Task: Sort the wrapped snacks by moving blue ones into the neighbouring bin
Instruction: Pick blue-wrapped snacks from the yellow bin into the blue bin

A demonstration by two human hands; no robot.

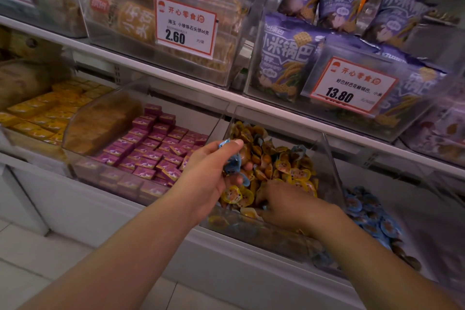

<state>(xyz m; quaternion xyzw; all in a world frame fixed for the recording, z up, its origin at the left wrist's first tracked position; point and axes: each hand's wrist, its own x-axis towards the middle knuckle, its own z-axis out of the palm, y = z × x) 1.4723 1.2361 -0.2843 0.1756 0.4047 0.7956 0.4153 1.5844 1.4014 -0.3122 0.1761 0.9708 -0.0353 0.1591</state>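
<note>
Head: left hand grips blue snacks; price tags read 2.60, 13.80.

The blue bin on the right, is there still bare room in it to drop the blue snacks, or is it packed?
Room remains. The blue snacks lie in the bin's near left part, against the clear divider; the floor behind and right of them looks bare. The yellow bin is crowded: both the left hand, holding blue snacks, and the right hand are in it.

The lower white shelf carries clear bins: yellow boxes, purple boxes, yellow snacks, blue snacks.
</note>
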